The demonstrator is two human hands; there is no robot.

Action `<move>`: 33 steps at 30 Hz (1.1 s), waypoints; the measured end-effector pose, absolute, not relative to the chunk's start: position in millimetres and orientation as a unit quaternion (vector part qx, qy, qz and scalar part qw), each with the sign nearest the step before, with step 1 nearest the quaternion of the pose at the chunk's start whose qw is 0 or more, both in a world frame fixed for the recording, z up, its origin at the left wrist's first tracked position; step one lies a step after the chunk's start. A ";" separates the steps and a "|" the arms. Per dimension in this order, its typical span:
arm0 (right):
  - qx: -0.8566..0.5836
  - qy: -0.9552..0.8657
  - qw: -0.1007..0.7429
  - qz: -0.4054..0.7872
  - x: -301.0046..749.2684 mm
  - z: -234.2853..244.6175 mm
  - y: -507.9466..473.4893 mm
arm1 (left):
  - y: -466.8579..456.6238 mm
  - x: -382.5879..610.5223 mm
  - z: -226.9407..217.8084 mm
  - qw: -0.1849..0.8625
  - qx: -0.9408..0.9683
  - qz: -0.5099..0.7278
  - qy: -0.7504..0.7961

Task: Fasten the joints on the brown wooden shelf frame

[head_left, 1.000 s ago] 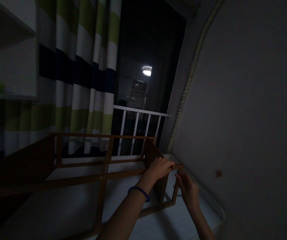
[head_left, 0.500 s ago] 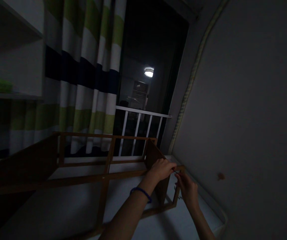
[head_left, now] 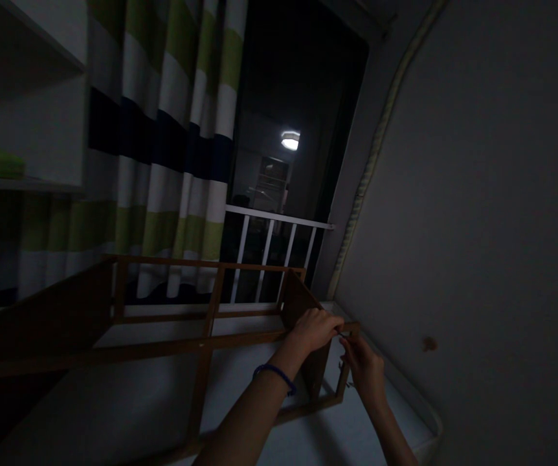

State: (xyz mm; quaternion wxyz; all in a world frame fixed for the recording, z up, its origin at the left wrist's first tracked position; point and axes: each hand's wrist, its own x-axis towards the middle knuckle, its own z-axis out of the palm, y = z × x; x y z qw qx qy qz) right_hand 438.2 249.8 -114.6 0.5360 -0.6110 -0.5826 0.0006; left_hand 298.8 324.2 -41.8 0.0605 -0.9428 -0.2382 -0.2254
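A brown wooden frame [head_left: 204,375] with crossbars and dark panels lies across the white surface. My left hand [head_left: 315,329], with a blue beaded bracelet [head_left: 274,369] on its wrist, is closed over the top edge of the frame's right-end panel [head_left: 301,298]. Just right of it, my right hand [head_left: 364,366] pinches a thin dark rod [head_left: 342,334], probably a small tool, whose far end meets my left fingertips at the frame's corner. In this dim light its exact kind cannot be made out. Small metal bits [head_left: 349,384] show beside the end bar below my right hand.
The white surface [head_left: 357,427] has a raised rim on the right, close to a grey wall [head_left: 492,226]. Behind the frame are white railings [head_left: 279,217], a dark window and a striped curtain [head_left: 177,142]. White shelving [head_left: 26,129] stands at left.
Almost nothing differs. Both hands stay at the same corner of the frame, with at most a very slight shift of the right fingers.
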 end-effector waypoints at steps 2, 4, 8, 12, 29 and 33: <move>-0.612 -0.585 0.532 -0.006 438.9 -113.8 250.1 | 324.9 299.2 -42.7 0.061 -0.943 -0.226 -0.238; -0.614 -0.589 0.526 -0.021 438.9 -112.4 249.4 | 325.3 299.5 -43.3 0.060 -0.942 -0.228 -0.238; -0.624 -0.592 0.508 -0.045 435.6 -108.5 245.5 | 325.8 299.7 -44.0 0.055 -0.942 -0.225 -0.242; -0.633 -0.591 0.498 -0.049 432.2 -106.4 242.9 | 326.4 299.8 -44.8 0.055 -0.941 -0.228 -0.243; -0.552 -0.522 0.643 0.099 420.9 -122.8 255.5 | 326.0 299.7 -43.6 0.040 -0.940 -0.228 -0.249; -0.550 -0.605 0.576 -0.011 422.5 -129.8 252.8 | 326.5 299.8 -45.3 0.038 -0.938 -0.232 -0.255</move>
